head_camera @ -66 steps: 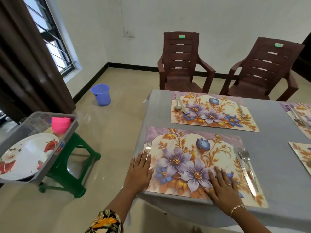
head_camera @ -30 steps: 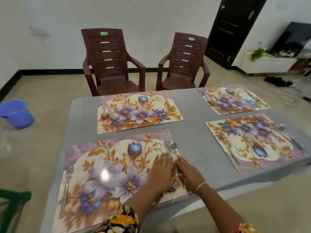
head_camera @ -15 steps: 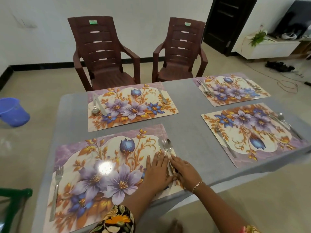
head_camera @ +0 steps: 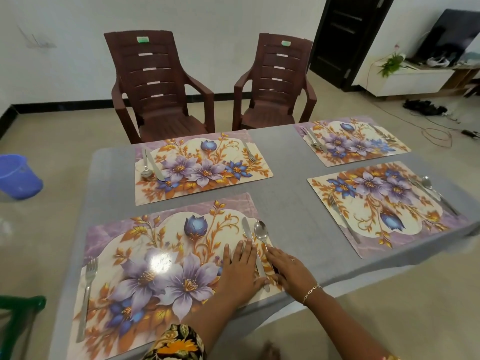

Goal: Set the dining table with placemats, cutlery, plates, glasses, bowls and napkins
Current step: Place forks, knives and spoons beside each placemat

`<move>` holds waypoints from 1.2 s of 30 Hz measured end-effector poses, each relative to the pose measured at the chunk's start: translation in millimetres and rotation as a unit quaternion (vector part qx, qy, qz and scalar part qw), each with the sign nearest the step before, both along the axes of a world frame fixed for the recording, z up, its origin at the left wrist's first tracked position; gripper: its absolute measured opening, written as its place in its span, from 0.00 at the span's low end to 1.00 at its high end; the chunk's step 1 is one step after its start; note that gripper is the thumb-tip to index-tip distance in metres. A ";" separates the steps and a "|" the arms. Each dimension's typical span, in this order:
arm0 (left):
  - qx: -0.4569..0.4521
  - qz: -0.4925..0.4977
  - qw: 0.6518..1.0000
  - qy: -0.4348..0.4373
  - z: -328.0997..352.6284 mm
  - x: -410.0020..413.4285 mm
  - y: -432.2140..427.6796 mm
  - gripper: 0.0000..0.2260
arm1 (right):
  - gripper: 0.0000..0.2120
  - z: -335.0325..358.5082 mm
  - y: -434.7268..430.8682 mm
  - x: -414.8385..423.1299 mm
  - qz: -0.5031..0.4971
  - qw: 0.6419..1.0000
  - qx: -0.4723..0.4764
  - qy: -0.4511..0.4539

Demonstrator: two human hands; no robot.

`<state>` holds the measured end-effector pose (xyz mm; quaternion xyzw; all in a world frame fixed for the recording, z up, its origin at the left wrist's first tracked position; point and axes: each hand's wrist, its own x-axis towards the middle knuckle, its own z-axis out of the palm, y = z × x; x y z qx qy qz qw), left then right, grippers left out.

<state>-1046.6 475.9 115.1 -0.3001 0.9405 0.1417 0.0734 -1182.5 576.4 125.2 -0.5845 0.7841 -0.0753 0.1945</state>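
Placemat: the near floral placemat (head_camera: 130, 229) lies under both hands at the table's near edge, and both sets of fingertips rest on its right end.
Left hand: the left hand (head_camera: 240, 271) lies flat and palm down, fingers straight and close together, gripping nothing.
Right hand: the right hand (head_camera: 291, 271) is also flat with its fingers extended and holds nothing; it sits just right of the left hand.
Knife: the knife (head_camera: 246, 229) runs between the two hands, touching the left hand's thumb side, and its blade reaches past the fingertips.
Spoon: the spoon (head_camera: 261, 231) has its bowl just beyond the right fingertips, beside the knife blade; its handle disappears at those fingers.
Fork: the fork (head_camera: 88, 289) lies well left of the left fingers, at the mat's other end.
Table: the grey table (head_camera: 285, 203) carries three more floral mats beyond and to the right of the fingertips, each with cutlery.
Chairs: two brown chairs (head_camera: 155, 87) stand far past the fingertips.
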 end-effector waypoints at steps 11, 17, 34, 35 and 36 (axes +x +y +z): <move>-0.028 -0.045 0.998 0.044 21.5 -1.2 15.0 0.30 | 0.28 23.2 30.4 -6.9 -0.100 0.993 -0.066 -0.007; -0.018 -0.090 0.993 0.069 41.4 -52.2 46.2 0.30 | 0.23 24.2 81.3 -35.5 -0.179 0.980 -0.084 0.011; -0.034 -0.029 0.998 0.032 41.8 -254.4 96.8 0.34 | 0.20 18.2 167.3 -276.1 -0.166 0.981 -0.086 0.058; -0.029 -0.026 0.999 0.030 41.1 -260.7 100.6 0.35 | 0.19 15.6 167.2 -283.5 -0.166 0.980 -0.088 0.060; -0.023 -0.024 0.999 0.028 40.3 -267.2 103.9 0.35 | 0.19 12.4 167.1 -290.1 -0.166 0.980 -0.092 0.062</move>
